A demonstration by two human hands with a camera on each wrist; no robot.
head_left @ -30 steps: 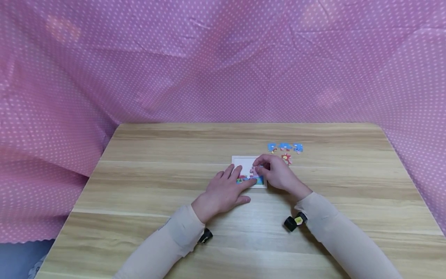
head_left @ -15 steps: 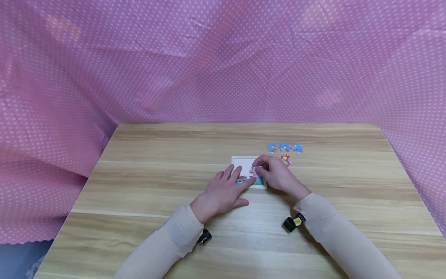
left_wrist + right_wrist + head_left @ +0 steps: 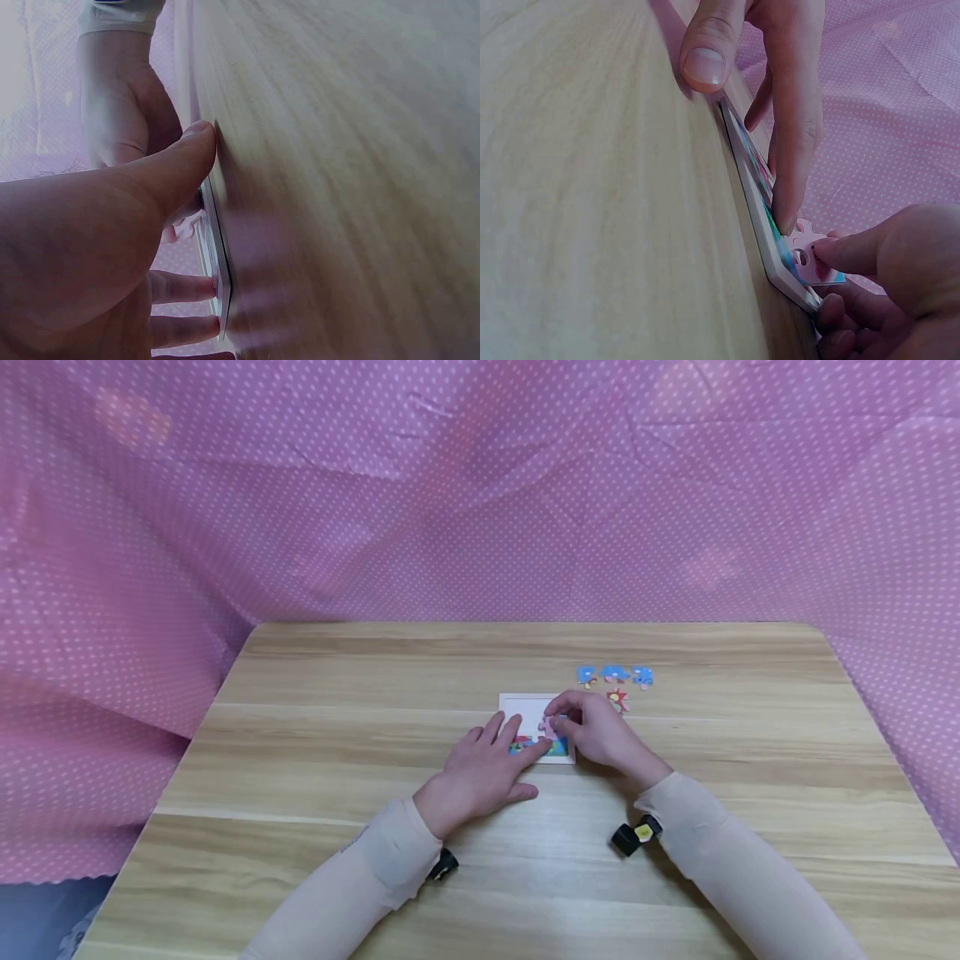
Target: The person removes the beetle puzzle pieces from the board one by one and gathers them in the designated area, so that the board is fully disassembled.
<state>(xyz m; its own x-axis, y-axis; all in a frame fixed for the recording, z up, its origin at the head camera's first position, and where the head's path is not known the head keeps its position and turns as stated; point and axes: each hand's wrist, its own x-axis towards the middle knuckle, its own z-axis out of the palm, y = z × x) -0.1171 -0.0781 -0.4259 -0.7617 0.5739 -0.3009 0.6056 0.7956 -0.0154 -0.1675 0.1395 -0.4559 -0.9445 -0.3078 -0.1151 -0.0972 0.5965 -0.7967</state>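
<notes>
A white-framed puzzle tray (image 3: 522,704) lies on the table. Joined colourful pieces fill its near row, and bare white backing shows in the upper part. My left hand (image 3: 480,772) rests over its near left side with fingers spread and straight; the index fingertip touches the joined pieces (image 3: 558,748). At the right side, my right hand (image 3: 596,731) pinches a pink jigsaw piece (image 3: 804,251) between thumb and fingers. That piece stands tilted at the near row's edge in the right wrist view, beside the left index fingertip.
Beyond the right hand lie loose jigsaw pieces: three blue ones in a row, the middle one (image 3: 615,673) among them, and one with a red and yellow flower (image 3: 617,699). Pink dotted cloth (image 3: 480,527) hangs behind the wooden table (image 3: 337,668).
</notes>
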